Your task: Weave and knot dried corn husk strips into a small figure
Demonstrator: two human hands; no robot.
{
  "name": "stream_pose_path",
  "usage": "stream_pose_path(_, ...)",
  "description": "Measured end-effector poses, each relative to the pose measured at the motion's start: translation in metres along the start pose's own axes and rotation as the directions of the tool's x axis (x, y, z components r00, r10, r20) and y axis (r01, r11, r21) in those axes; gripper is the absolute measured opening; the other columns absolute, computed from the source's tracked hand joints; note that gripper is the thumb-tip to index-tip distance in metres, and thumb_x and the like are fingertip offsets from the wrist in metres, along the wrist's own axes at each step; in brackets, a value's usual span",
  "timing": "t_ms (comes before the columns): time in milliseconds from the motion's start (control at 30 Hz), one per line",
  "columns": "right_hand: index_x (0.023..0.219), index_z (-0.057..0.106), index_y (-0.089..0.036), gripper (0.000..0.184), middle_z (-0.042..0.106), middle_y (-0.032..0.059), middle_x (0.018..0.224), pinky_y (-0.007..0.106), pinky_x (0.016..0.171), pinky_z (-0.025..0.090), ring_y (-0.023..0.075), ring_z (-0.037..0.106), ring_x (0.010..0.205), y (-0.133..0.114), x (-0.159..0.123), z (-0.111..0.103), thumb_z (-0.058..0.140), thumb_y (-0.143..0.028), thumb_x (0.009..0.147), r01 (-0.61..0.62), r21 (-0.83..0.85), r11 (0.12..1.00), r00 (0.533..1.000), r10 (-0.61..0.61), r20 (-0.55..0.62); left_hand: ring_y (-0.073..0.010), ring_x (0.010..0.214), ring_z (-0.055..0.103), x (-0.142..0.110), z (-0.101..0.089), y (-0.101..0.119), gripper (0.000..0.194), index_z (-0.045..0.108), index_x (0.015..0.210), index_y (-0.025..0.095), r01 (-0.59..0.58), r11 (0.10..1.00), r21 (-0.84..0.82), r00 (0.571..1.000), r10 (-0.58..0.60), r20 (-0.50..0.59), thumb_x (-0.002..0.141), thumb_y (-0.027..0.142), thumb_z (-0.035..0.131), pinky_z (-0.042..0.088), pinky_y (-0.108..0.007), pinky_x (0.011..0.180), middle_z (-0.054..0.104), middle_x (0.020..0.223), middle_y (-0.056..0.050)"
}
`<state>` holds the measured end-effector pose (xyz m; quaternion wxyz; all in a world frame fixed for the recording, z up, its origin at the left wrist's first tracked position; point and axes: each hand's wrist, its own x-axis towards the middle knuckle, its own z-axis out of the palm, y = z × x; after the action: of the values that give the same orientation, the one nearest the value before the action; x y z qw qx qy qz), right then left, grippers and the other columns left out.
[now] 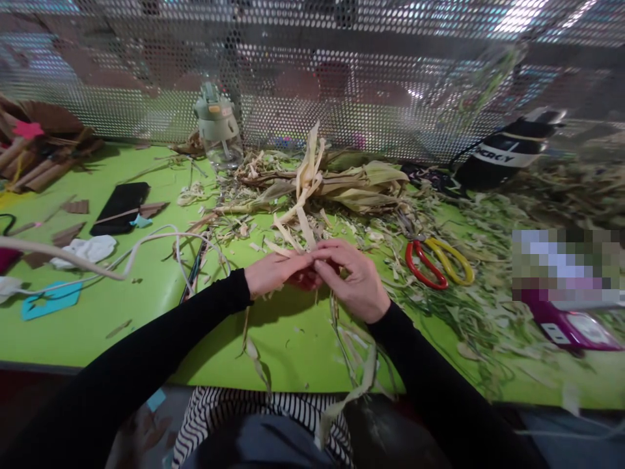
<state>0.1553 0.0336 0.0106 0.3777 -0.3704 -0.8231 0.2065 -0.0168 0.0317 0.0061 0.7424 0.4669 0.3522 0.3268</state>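
Note:
My left hand and my right hand meet over the green table. Both are closed, their fingertips together on pale dried corn husk strips. Part of the husk stands up beyond my fingers, with a twisted, forked upper end. Where the strips pass between my fingers is partly hidden. Other husk strips hang down below my right hand towards the table's front edge. A thinner strip lies below my left hand.
Behind my hands lies a pile of husks. Scissors with red and yellow handles lie to the right among shredded scraps. A clear bottle, a black phone and a white cable are on the left. A dark bottle leans at the right.

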Motion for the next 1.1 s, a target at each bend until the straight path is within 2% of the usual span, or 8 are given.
stream_pose_path(100, 0.088, 0.064, -0.018, 0.013, 0.065, 0.0050, 0.084, 0.032, 0.069, 0.050, 0.0167, 0.059, 0.074, -0.002, 0.001, -0.002, 0.051, -0.019, 0.085, -0.077, -0.010, 0.997, 0.997, 0.077, 0.029, -0.0137, 0.072, 0.062, 0.000, 0.001, -0.002, 0.040, 0.064, 0.082, 0.012, 0.028, 0.999, 0.027, 1.000, -0.028, -0.001, 0.076, 0.052, 0.060, 0.051, -0.032, 0.078, 0.067, 0.076, -0.007)
stream_pose_path(200, 0.095, 0.065, -0.018, 0.019, 0.063, 0.0063, 0.089, 0.034, 0.072, 0.049, 0.0177, 0.059, 0.080, -0.003, 0.001, -0.002, 0.047, -0.022, 0.089, -0.103, -0.028, 0.994, 0.994, 0.104, 0.036, -0.0137, 0.070, 0.063, 0.000, 0.001, -0.003, 0.040, 0.062, 0.081, 0.012, 0.032, 0.993, 0.111, 0.999, -0.033, 0.005, 0.079, 0.051, 0.057, 0.051, -0.032, 0.076, 0.067, 0.075, -0.007)
stream_pose_path(400, 0.087, 0.070, -0.023, 0.014, 0.054, 0.0056, 0.093, 0.040, 0.078, 0.049, 0.0219, 0.056, 0.091, -0.001, -0.001, 0.001, 0.063, -0.033, 0.080, -0.075, -0.095, 0.993, 0.996, 0.070, -0.048, -0.0126, 0.062, 0.062, 0.002, 0.002, -0.011, 0.044, 0.060, 0.073, 0.013, -0.022, 0.920, 0.391, 0.989, -0.037, 0.142, 0.083, 0.054, 0.048, 0.051, -0.027, 0.067, 0.067, 0.072, -0.007)
stream_pose_path(633, 0.080, 0.066, -0.020, 0.005, 0.054, 0.0088, 0.104, 0.037, 0.070, 0.050, 0.0210, 0.056, 0.087, -0.006, -0.003, 0.001, 0.063, -0.023, 0.079, -0.012, -0.216, 0.976, 0.980, -0.032, -0.196, -0.0124, 0.062, 0.063, 0.002, 0.001, -0.011, 0.040, 0.057, 0.075, 0.014, -0.015, 0.925, 0.379, 0.994, -0.028, 0.106, 0.083, 0.053, 0.049, 0.051, -0.027, 0.066, 0.068, 0.071, -0.005)
stream_pose_path(767, 0.087, 0.060, -0.020, 0.007, 0.064, 0.0072, 0.102, 0.026, 0.052, 0.047, 0.0111, 0.054, 0.061, -0.007, -0.006, 0.005, 0.055, -0.024, 0.085, -0.116, 0.075, 0.990, 0.993, 0.119, -0.026, -0.0126, 0.061, 0.063, 0.003, 0.000, -0.011, 0.039, 0.057, 0.078, 0.014, 0.010, 0.938, 0.347, 0.993, -0.049, 0.105, 0.083, 0.052, 0.049, 0.051, -0.027, 0.064, 0.067, 0.069, -0.005)
stream_pose_path(900, 0.094, 0.056, -0.020, 0.014, 0.065, 0.0004, 0.077, 0.020, 0.045, 0.045, 0.0077, 0.053, 0.050, -0.005, -0.006, 0.007, 0.055, -0.031, 0.086, -0.318, 0.464, 0.827, 0.948, 0.280, 0.151, -0.0128, 0.058, 0.063, 0.002, 0.000, -0.011, 0.039, 0.059, 0.072, 0.013, 0.074, 0.953, 0.292, 0.989, -0.108, 0.104, 0.078, 0.052, 0.057, 0.052, -0.027, 0.061, 0.067, 0.064, -0.005)
stream_pose_path(1000, 0.091, 0.057, -0.020, 0.016, 0.061, -0.0024, 0.069, 0.020, 0.044, 0.043, 0.0068, 0.049, 0.046, -0.005, -0.005, 0.003, 0.059, -0.034, 0.083, -0.338, 0.509, 0.791, 0.941, 0.297, 0.162, -0.0124, 0.058, 0.063, 0.000, 0.001, -0.010, 0.038, 0.061, 0.078, 0.013, 0.101, 0.978, 0.181, 0.990, -0.117, 0.082, 0.076, 0.050, 0.061, 0.052, -0.027, 0.061, 0.067, 0.064, -0.004)
stream_pose_path(1100, 0.091, 0.061, -0.020, 0.014, 0.060, -0.0017, 0.067, 0.022, 0.048, 0.045, 0.0089, 0.053, 0.052, -0.007, -0.002, -0.008, 0.058, -0.031, 0.084, -0.292, 0.419, 0.860, 0.956, 0.243, 0.167, -0.0108, 0.058, 0.063, -0.001, 0.001, -0.006, 0.033, 0.062, 0.079, 0.012, 0.147, 0.983, 0.106, 0.985, -0.155, 0.074, 0.075, 0.044, 0.065, 0.052, -0.026, 0.062, 0.066, 0.064, -0.003)
